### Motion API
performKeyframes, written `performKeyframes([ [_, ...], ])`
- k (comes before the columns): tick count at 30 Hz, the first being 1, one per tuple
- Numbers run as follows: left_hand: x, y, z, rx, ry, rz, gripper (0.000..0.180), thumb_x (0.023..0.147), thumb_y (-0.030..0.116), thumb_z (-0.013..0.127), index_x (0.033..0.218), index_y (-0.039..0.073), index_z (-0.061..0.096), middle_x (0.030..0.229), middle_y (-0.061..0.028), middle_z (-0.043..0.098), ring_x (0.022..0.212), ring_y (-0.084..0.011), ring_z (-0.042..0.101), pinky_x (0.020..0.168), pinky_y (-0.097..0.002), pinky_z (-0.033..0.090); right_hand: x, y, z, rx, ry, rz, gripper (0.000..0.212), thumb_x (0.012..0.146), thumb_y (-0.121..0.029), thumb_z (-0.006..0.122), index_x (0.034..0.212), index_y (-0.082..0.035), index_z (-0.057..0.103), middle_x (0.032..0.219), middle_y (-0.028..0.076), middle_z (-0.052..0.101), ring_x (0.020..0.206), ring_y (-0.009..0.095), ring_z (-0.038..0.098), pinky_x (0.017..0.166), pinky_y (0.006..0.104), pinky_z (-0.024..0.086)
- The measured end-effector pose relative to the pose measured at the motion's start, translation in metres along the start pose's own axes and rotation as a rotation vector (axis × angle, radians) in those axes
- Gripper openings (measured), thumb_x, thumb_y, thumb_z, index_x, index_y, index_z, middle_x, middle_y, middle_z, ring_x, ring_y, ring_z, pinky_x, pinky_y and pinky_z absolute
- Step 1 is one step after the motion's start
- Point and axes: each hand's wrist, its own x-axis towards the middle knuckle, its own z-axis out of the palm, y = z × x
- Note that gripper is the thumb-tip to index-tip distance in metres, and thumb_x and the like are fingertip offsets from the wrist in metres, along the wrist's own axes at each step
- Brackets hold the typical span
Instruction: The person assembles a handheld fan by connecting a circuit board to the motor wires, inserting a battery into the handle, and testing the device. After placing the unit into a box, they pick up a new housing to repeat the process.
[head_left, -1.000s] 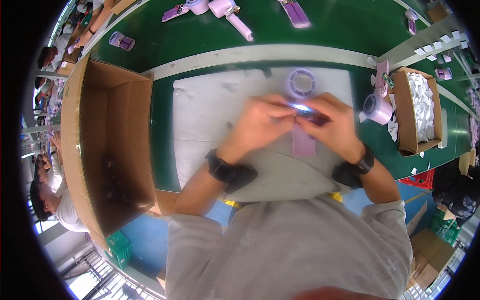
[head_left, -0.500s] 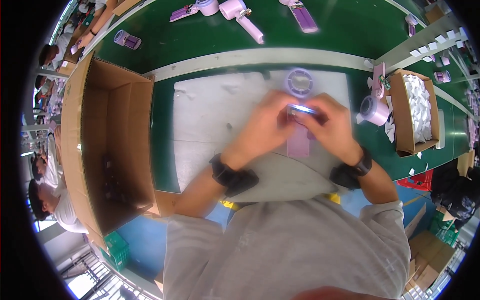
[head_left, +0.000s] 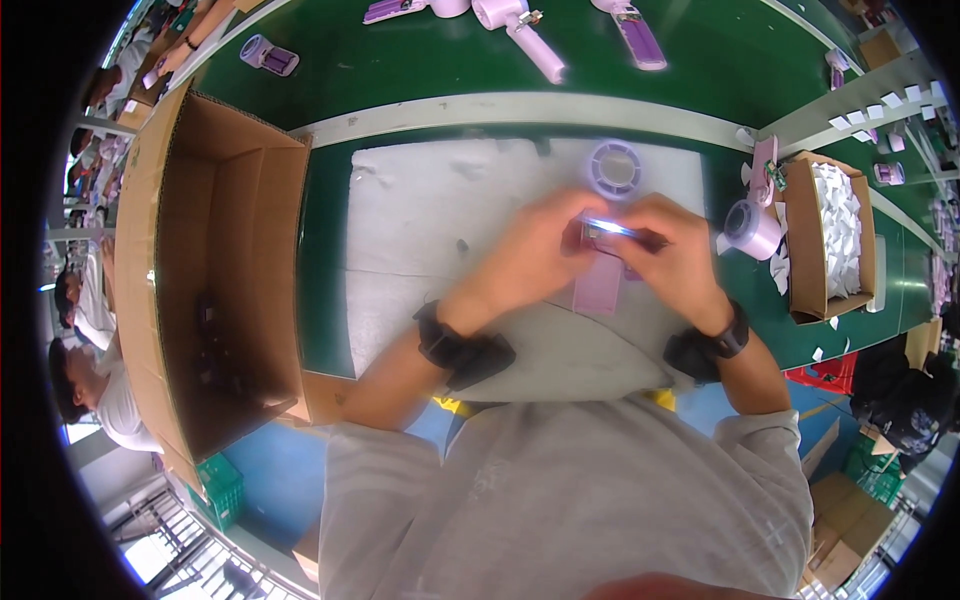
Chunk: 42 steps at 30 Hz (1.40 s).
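Dark, glare-lit small part (head_left: 612, 229), 1: pinched from either side by left hand (head_left: 548, 238) and right hand (head_left: 672, 250), fingers bent nearly closed on it; exact fingertip contact blurred. Lilac flat handle (head_left: 597, 288), 1: just below the hands. Lilac ring-shaped head (head_left: 592, 170), 1: just beyond them; join to handle hidden. Black wristbands (head_left: 735, 335), 2. White mat (head_left: 410, 215), 1: on green table (head_left: 325, 240). Lilac device (head_left: 762, 240), 1: right of mat, beside small carton (head_left: 807, 245) of white slips (head_left: 838, 230), 1. Large open carton (head_left: 272, 240), 1: left. Lilac devices (head_left: 540, 52), 4: beyond pale rail (head_left: 530, 110), left to centre.
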Motion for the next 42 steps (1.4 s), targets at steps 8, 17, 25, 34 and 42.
performKeyframes([
  [8, 0.000, -0.006, 0.000, -0.102, -0.043, 0.028, 0.042, 0.077, -0.005, 0.064, 0.117, 0.004, 0.054, 0.107, -0.0079, 0.063, 0.093, -0.0186, 0.065, 0.086, -0.0335, 0.053, -0.002, -0.007, -0.001, -0.163, 0.038, -0.107, 0.015, 0.074, 0.000, 0.074, 0.088, 0.001, 0.067, 0.083, 0.008, 0.066, 0.061, 0.019, 0.066, 0.055, 0.0276, 0.052],
  [17, 0.002, -0.005, 0.001, -0.122, -0.032, -0.024, 0.038, 0.077, -0.006, 0.064, 0.113, 0.003, 0.054, 0.101, -0.0070, 0.064, 0.091, -0.0182, 0.065, 0.084, -0.0334, 0.053, -0.005, -0.008, 0.000, -0.321, 0.077, -0.209, 0.013, 0.075, -0.004, 0.075, 0.085, -0.002, 0.068, 0.083, 0.007, 0.065, 0.058, 0.022, 0.064, 0.051, 0.0300, 0.052],
  [25, 0.001, -0.004, 0.002, -0.156, -0.023, -0.013, 0.038, 0.077, -0.007, 0.065, 0.112, 0.003, 0.054, 0.101, -0.0072, 0.063, 0.093, -0.0182, 0.065, 0.085, -0.0340, 0.053, -0.006, -0.010, -0.001, -0.405, 0.066, -0.255, 0.012, 0.074, -0.005, 0.075, 0.083, -0.003, 0.067, 0.082, 0.007, 0.064, 0.056, 0.023, 0.063, 0.049, 0.0310, 0.052],
  [34, 0.002, -0.003, 0.003, -0.165, -0.024, -0.007, 0.039, 0.077, -0.007, 0.066, 0.112, 0.004, 0.054, 0.102, -0.0069, 0.063, 0.093, -0.0190, 0.064, 0.086, -0.0346, 0.053, -0.007, -0.008, 0.000, -0.391, 0.089, -0.262, 0.012, 0.075, -0.006, 0.076, 0.083, -0.003, 0.068, 0.083, 0.006, 0.064, 0.054, 0.023, 0.062, 0.048, 0.0311, 0.051],
  [42, 0.002, -0.005, 0.003, -0.196, -0.042, -0.002, 0.040, 0.077, -0.007, 0.068, 0.113, 0.005, 0.054, 0.104, -0.0066, 0.063, 0.095, -0.0190, 0.064, 0.087, -0.0350, 0.053, -0.007, -0.006, 0.000, -0.442, 0.092, -0.309, 0.011, 0.076, -0.005, 0.075, 0.084, -0.002, 0.069, 0.083, 0.006, 0.064, 0.054, 0.022, 0.062, 0.048, 0.0311, 0.051],
])
